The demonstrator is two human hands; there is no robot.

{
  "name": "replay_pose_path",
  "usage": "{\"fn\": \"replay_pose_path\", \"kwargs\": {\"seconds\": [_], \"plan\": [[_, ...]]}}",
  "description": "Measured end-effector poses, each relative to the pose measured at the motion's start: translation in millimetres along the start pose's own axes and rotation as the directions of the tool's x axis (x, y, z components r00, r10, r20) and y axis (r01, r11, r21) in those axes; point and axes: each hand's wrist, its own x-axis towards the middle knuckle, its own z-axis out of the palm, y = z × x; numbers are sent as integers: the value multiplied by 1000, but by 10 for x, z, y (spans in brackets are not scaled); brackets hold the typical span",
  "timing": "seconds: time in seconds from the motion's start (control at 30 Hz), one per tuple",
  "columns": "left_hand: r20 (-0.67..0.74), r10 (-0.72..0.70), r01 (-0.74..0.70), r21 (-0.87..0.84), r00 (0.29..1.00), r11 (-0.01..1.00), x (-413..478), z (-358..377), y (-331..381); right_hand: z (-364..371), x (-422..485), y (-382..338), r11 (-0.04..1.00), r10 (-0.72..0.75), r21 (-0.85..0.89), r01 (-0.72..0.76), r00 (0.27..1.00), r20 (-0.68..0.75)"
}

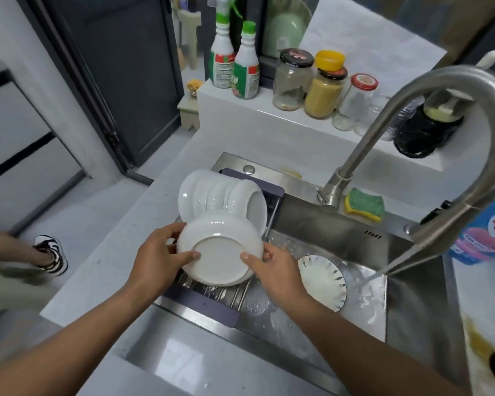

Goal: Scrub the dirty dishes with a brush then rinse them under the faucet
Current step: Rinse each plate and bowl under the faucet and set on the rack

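Gripping an upturned white plate (220, 250) by its rim, left hand (157, 252) and right hand (272, 267) hold it over the rack (200, 302).

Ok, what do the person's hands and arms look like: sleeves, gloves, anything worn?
The left hand and right hand are bare: no gloves, rings or watch visible. The forearms are uncovered too, with no sleeve showing up to the picture's edge.
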Motion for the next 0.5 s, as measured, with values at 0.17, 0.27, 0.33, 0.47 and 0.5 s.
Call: {"fn": "replay_pose_path", "kwargs": {"seconds": [0.17,0.27,0.33,0.47,0.5], "plan": [[21,-26,27,-18,999,999,2,82,-205,115,8,52,998,55,34,-55,998,1],[22,-37,38,-7,999,999,66,98,-262,176,64,50,996,88,9,-87,996,-29],[32,-33,33,-1,999,999,114,111,-274,215,97,59,996,79,-33,-81,996,-46],[62,-27,25,33,998,999,199,132,-295,253,129,72,994,63,-83,-67,997,-53],[70,-22,18,55,997,998,212,121,-298,251,133,70,993,52,-102,-57,997,-51]]}}
